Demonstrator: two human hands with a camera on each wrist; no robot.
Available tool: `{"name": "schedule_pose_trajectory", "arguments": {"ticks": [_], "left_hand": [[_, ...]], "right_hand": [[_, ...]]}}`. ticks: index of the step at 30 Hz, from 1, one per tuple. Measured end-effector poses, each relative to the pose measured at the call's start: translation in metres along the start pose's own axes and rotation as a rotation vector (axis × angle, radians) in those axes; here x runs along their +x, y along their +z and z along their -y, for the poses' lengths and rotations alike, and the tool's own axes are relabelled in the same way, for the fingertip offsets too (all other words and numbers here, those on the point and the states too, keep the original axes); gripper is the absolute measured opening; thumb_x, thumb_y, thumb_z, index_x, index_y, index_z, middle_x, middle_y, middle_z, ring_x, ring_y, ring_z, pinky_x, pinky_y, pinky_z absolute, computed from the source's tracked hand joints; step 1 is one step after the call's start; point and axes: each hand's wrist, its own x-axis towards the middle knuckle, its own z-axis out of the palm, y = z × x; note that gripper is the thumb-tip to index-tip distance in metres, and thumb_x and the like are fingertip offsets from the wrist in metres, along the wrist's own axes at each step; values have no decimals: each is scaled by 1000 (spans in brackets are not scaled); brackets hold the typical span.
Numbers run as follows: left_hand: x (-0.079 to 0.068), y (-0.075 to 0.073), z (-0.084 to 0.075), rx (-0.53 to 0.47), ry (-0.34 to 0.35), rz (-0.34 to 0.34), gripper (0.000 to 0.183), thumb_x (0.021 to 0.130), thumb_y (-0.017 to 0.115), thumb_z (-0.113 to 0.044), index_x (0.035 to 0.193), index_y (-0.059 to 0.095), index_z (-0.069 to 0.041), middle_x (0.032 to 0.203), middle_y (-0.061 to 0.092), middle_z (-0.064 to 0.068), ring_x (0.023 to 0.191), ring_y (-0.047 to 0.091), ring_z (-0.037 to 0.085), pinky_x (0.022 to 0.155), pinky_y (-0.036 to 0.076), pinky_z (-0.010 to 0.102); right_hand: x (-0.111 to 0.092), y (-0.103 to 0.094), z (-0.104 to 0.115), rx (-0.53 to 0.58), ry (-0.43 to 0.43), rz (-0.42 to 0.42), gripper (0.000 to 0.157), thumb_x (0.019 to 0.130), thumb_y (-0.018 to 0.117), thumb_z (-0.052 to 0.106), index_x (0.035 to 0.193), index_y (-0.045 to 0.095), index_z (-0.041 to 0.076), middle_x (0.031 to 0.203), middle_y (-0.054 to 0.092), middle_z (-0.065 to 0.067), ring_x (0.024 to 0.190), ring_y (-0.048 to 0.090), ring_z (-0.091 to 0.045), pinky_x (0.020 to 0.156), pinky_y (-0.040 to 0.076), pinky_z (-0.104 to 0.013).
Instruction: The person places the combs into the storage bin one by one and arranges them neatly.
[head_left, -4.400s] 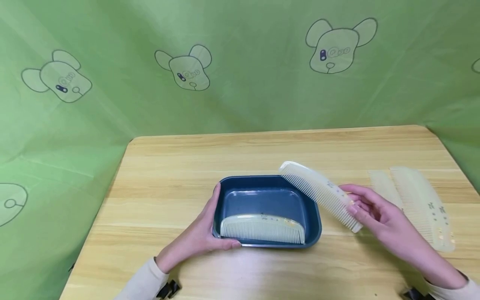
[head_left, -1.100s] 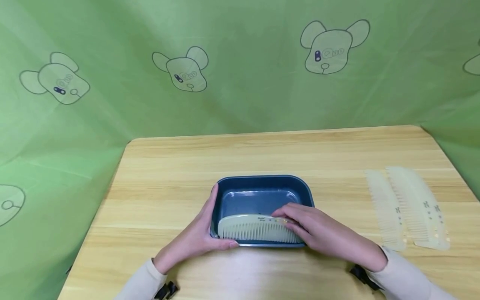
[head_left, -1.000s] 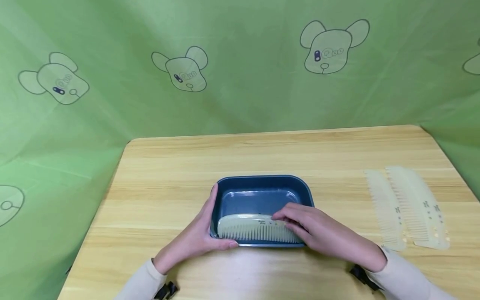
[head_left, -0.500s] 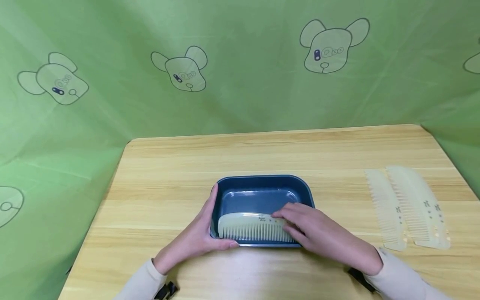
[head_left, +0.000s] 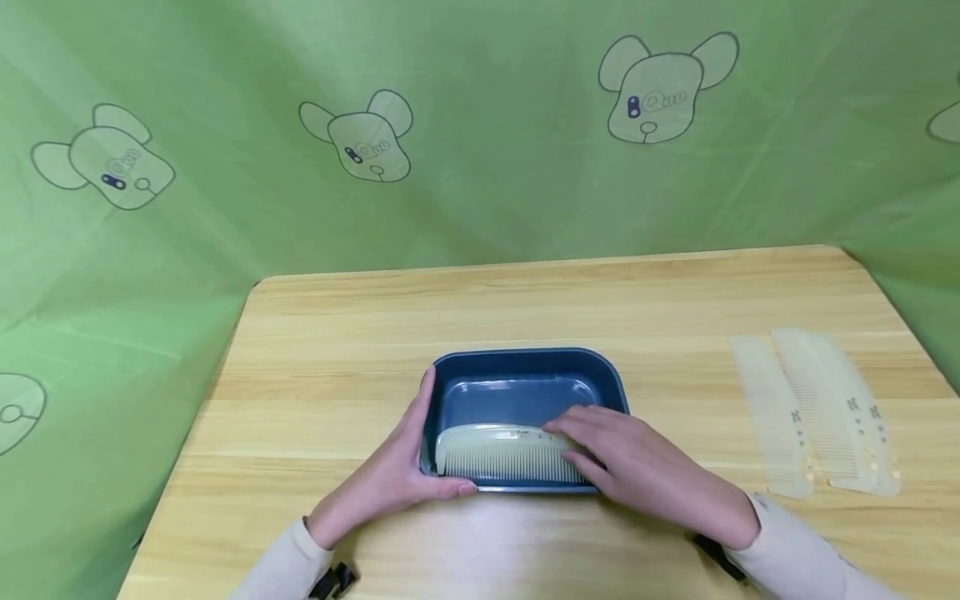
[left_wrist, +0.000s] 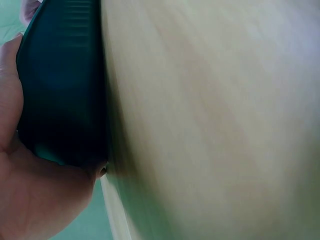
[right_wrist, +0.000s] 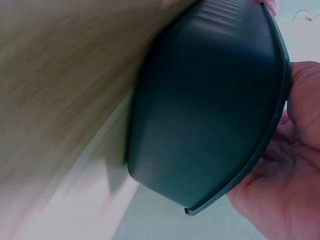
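Note:
A dark blue rectangular box [head_left: 495, 404] sits near the middle of the table. My left hand [head_left: 405, 454] grips its left end, thumb over the front rim and fingers along the side. Inside, a pale translucent comb [head_left: 487, 454] stands lengthwise along the front wall, teeth downward. Its right end is pinched by my right hand [head_left: 645, 462], index finger on the spine and thumb in front; that end is hidden. In the left wrist view the box's outer wall [left_wrist: 60, 85] lies against my palm. The right wrist view shows my hand [right_wrist: 280, 195] over the box's rim [right_wrist: 235, 182].
Three similar pale combs lie at the table's right: one comb [head_left: 772, 421] on its own, then a pair with one comb [head_left: 817, 408] overlapping another [head_left: 877, 425]. A green cloth [head_left: 487, 217] with printed mouse-like heads hangs behind the wooden table [head_left: 337, 333].
Over four seconds ago my right hand held a comb right of the box; it has since brought it in against the front wall. Lately that hand shifts slightly left; the left hand stays put.

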Motion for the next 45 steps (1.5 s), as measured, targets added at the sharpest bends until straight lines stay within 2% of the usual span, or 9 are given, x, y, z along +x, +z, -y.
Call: {"name": "schedule_pose_trajectory", "arguments": {"ticks": [9, 15, 18, 23, 27, 34, 40, 45], "left_hand": [[0, 1, 1, -2, -3, -4, 148, 79, 100, -40, 175, -12, -32, 181, -6, 4, 165, 5, 31, 128, 17, 61], [0, -1, 0, -1, -5, -4, 148, 79, 100, -40, 175, -12, -34, 181, -6, 4, 165, 5, 31, 128, 16, 61], [0, 0, 1, 5, -8, -1, 148, 79, 100, -41, 175, -12, -35, 181, -6, 5, 165, 5, 31, 127, 17, 62], [0, 1, 2, 15, -6, 2, 148, 79, 100, -43, 175, -13, -36, 181, -7, 3, 165, 4, 31, 127, 17, 61], [0, 0, 1, 12, -8, -3, 148, 79, 100, -42, 175, -12, -36, 181, -6, 3, 165, 5, 31, 127, 18, 62], [0, -1, 1, 15, -13, -3, 148, 79, 100, -42, 176, -11, -30, 181, -7, 4, 165, 5, 32, 127, 18, 62], [0, -1, 2, 17, -8, -2, 149, 79, 100, -41, 176, -12, -29, 181, -7, 3, 165, 4, 31, 127, 17, 61], [0, -1, 1, 14, -8, 1, 149, 79, 100, -42, 175, -13, -29, 181, -8, 3, 165, 4, 31, 127, 17, 61]], "right_hand": [[-1, 1, 1, 5, 9, -15, 27, 102, 75, 7, 129, 75, 8, 124, 72, 2, 116, 69, -19, 96, 61, -46], [-4, 3, -1, 27, -8, -91, 28, 100, 77, 6, 128, 75, 7, 128, 70, 2, 121, 66, -18, 99, 60, -44], [-7, 3, -2, 48, -18, -132, 30, 98, 78, 4, 127, 75, 8, 131, 69, 0, 124, 65, -20, 104, 56, -35], [-14, 1, -4, 133, -21, -192, 40, 96, 76, -3, 132, 73, 11, 137, 67, 0, 128, 64, -21, 112, 39, -13], [-20, -2, -5, 172, -16, -264, 52, 93, 76, -9, 138, 70, 16, 140, 65, 1, 128, 64, -22, 113, 37, -12], [-34, -7, -10, 192, 90, -348, 54, 92, 77, -11, 136, 71, 20, 140, 66, 3, 130, 62, -15, 115, 39, -15], [-42, -9, -15, 215, 168, -412, 53, 90, 75, -16, 136, 70, 9, 130, 72, 0, 110, 68, -14, 104, 45, -12], [-48, -13, -15, 274, 213, -421, 54, 93, 72, -17, 142, 66, 4, 130, 73, -6, 113, 68, -12, 103, 48, -14]]}}
